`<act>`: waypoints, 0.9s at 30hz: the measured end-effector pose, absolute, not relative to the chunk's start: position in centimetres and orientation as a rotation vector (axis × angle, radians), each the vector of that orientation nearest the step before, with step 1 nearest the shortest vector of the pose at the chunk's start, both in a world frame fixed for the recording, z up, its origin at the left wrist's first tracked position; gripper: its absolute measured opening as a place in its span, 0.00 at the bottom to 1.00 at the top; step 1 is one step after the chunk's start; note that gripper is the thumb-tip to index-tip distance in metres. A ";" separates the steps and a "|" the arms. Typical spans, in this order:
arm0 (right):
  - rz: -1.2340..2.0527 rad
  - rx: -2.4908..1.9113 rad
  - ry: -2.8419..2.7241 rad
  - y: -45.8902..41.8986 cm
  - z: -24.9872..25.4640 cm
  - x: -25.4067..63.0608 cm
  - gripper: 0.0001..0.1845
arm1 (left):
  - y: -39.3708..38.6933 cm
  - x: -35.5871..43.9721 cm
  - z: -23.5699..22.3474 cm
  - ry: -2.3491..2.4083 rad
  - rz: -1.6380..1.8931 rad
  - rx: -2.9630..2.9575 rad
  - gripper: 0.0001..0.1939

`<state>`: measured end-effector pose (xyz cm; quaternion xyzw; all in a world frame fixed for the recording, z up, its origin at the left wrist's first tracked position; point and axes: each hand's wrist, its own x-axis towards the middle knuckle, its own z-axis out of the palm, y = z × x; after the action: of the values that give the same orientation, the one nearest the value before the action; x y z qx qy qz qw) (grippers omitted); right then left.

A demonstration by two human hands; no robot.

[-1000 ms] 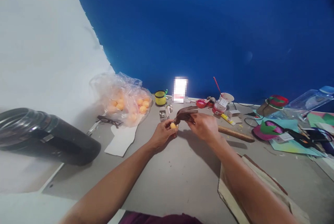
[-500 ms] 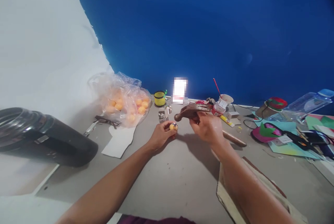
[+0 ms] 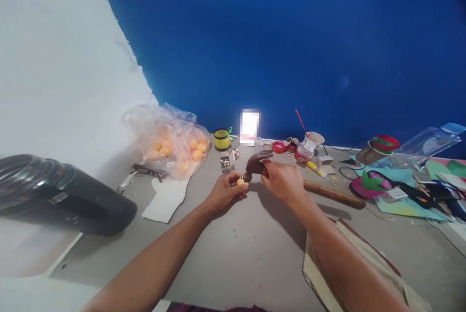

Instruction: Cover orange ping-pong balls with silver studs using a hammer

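Observation:
My left hand (image 3: pixel 226 194) pinches a small yellow-orange ball (image 3: pixel 241 183), with a bit of shiny metal at its top. My right hand (image 3: pixel 286 180) grips a claw hammer (image 3: pixel 257 162) close to its head, and the wooden handle sticks out to the right behind the hand. The hammer's striking face is down at the top of the ball, seemingly touching it. Just beyond my left hand sits a small open box (image 3: pixel 225 163) of shiny metal bits, with a small silvery heap (image 3: pixel 236 153) beside it.
A clear plastic bag (image 3: pixel 173 137) of similar balls, eyeglasses (image 3: pixel 150 171) and white paper (image 3: pixel 169 200) lie left, near a large dark bottle (image 3: pixel 69 195). Yellow cup (image 3: pixel 222 139) stands behind. At right are a white paper cup (image 3: pixel 315 139), craft papers, scissors and folded cloth (image 3: pixel 340 263).
My right hand has tilted the hammer and brought its face down onto the ball; the handle has swung out to the right. My left hand stays almost still around the ball.

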<state>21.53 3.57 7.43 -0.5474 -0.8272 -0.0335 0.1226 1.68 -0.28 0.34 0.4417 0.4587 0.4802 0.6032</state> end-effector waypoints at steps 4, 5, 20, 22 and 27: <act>-0.211 -1.695 -2.240 3.7 7.5 21.7 0.10 | -0.2 1.6 0.1 1.101 1.127 1.018 0.27; -0.227 -1.718 -2.203 3.7 7.5 21.8 0.10 | -0.2 1.6 0.0 1.111 1.137 1.017 0.29; -0.102 -1.640 -2.417 3.4 7.8 21.6 0.09 | -0.4 1.8 0.3 1.101 1.142 1.023 0.28; -0.106 -1.640 -2.419 3.4 8.0 21.6 0.09 | -0.4 1.7 0.1 1.099 1.123 1.020 0.28; -0.172 -1.741 -2.244 3.5 7.9 21.7 0.12 | 0.1 1.3 -0.8 1.089 1.196 1.067 0.29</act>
<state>21.70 3.49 7.88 -0.6053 -0.7800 -0.0597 0.1475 1.27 0.05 -0.80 0.4538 0.4634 0.5086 0.5663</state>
